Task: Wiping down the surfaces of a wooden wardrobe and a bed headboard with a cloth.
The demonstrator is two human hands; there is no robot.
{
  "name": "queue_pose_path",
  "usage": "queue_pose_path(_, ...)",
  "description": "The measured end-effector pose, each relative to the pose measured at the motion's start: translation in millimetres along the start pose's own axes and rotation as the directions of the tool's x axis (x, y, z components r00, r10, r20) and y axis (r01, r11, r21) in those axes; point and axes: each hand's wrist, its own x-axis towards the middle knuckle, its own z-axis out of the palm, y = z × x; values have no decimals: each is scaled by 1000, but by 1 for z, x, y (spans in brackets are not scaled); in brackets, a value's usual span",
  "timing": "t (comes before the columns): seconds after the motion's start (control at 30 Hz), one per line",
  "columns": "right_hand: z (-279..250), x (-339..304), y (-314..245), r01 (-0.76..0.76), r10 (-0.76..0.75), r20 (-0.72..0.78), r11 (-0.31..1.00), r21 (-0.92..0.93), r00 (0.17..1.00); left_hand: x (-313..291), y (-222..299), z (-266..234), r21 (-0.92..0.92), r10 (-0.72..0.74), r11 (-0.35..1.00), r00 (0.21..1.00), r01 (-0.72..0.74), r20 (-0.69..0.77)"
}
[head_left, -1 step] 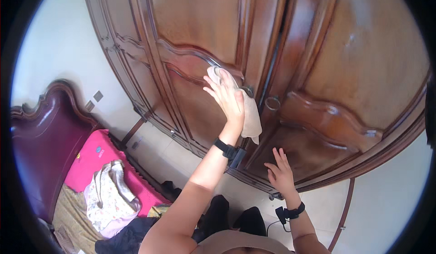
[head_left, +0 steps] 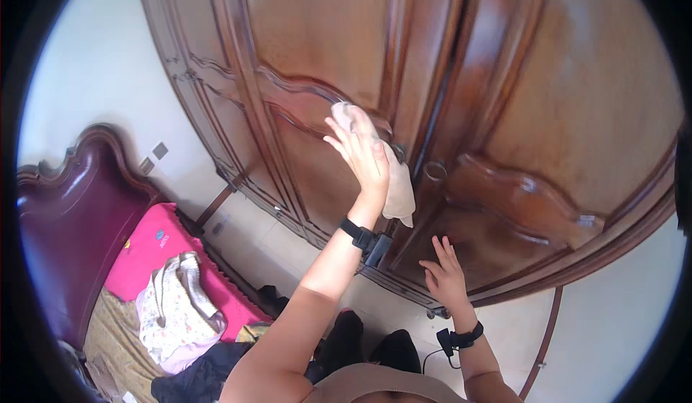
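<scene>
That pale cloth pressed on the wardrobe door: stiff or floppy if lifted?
Probably floppy: the cloth hangs limp below the left hand, which pins it flat to the wardrobe. Likely light, since an open palm alone holds it. It may slide easily on the glossy wood.

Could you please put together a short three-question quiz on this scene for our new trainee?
1. True or false: the left hand presses a pale cloth against the wooden wardrobe.
2. What does the right hand do? A) holds a spray bottle B) rests open on the lower door panel C) pulls the ring handle
3. Fill in: at lower left, the bed has a ____ headboard.

Key: 1 true. 2 B. 3 dark red.
</scene>
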Motion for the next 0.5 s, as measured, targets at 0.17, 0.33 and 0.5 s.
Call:
queue_pose_path(0.17, -26, 72, -32, 99, -102, 29, 991, 95, 994, 43, -11, 5, 168, 108, 979, 993, -116, 56)
queue_pose_path(0.33, -14, 178, -94, 253, -273, 66, 944, 213, 960, 78, -49, -5, 690, -211, 711, 977, 134, 28)
queue_pose_path(0.5, 71, 213, -89, 222, -248, 159, 961, 162, 956, 39, -109, -43, 714, -335, 680, 937, 169, 97)
